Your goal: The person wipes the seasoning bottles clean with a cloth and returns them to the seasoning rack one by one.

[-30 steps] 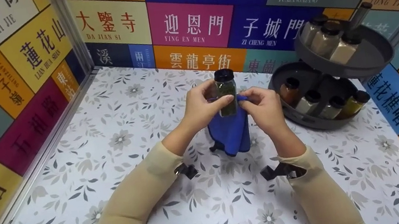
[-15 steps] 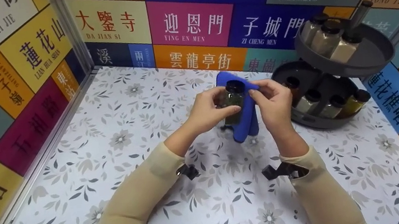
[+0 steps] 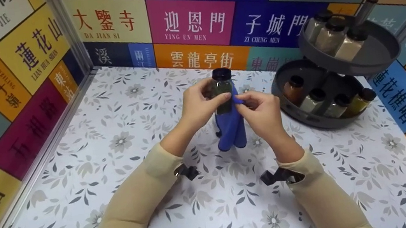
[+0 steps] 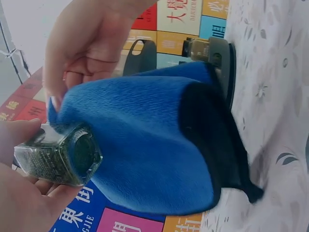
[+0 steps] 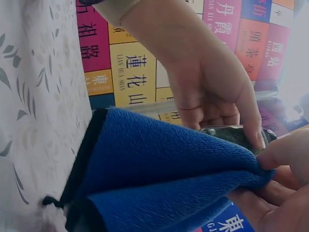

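Observation:
In the head view, a square glass spice jar [image 3: 224, 106] with a black lid and dark green contents stands upright in my left hand [image 3: 197, 107], thumb across its near side. My right hand [image 3: 263, 114] pinches a blue cloth [image 3: 231, 128] between thumb and fingers beside the jar. The cloth hangs down in folds below and behind the jar. Seen from the left wrist, the jar's clear base [image 4: 84, 153] faces the camera and the cloth [image 4: 140, 130] touches or nearly touches it. The right wrist view shows a black edge and small black loop on the cloth [image 5: 159, 154].
A dark grey two-tier round rack [image 3: 321, 120] stands at the right, with several black-lidded spice jars on its tiers. The table [image 3: 153, 214] has a white leaf-and-flower covering. Panels with street-name lettering [image 3: 191, 25] rise behind it and at the sides.
The jar and cloth moved slightly right and the cloth swung up around the jar half a second ago. Now both hands are back to the left, the jar is raised, and the cloth hangs down.

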`<state>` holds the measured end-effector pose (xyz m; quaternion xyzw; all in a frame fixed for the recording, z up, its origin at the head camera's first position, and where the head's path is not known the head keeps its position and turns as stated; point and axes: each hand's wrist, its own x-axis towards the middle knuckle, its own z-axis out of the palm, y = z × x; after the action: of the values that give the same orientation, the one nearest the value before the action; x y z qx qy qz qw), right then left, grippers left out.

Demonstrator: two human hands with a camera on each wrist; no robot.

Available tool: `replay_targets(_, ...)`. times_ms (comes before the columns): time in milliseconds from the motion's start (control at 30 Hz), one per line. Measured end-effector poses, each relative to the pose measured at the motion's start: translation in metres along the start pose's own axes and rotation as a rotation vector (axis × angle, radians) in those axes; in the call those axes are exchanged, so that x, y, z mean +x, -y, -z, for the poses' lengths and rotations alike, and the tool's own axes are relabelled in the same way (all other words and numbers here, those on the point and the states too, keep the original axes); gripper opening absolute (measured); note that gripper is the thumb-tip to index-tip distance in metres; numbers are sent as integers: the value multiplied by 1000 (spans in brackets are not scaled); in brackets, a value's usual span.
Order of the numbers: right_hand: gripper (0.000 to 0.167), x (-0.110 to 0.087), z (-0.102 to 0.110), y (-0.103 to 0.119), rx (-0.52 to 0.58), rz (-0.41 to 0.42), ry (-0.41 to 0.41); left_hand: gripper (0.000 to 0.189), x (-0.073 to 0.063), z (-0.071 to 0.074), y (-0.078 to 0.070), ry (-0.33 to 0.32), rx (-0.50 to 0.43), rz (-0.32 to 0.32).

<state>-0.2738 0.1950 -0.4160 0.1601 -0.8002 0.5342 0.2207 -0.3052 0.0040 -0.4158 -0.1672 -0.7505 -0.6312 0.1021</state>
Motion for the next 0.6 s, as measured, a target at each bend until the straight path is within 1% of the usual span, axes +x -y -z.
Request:
replay_targets(100, 15, 1, -1, -1, -43, -54, 62, 43, 0, 3, -2, -20, -46, -4)
replay_targets(167, 15, 2, 0, -2, -58, -110, 105, 45, -1, 3, -3, -19, -68, -16)
replay_targets(233, 16, 3, 3, -2, -53, -173, 141, 46, -2, 2, -3, -8, -80, -34)
replay_targets(300, 16, 5, 5, -3, -41, -231, 152, 47, -3, 0, -1, 16, -92, -44)
replay_targets(367, 15, 7, 8, -4, -29, -273, 145, 49, -4, -3, 0, 45, -102, -49)
replay_targets(433, 14, 9, 10, -6, -20, -293, 120, 51, -5, -6, 2, 78, -106, -52)
replay_targets(533, 14, 12, 12, -8, 3, -285, 70, 53, -5, -11, 3, 123, -86, -49)
replay_targets(600, 14, 14, 13, -9, 60, -267, 23, 53, -6, -14, 4, 151, -64, -40)
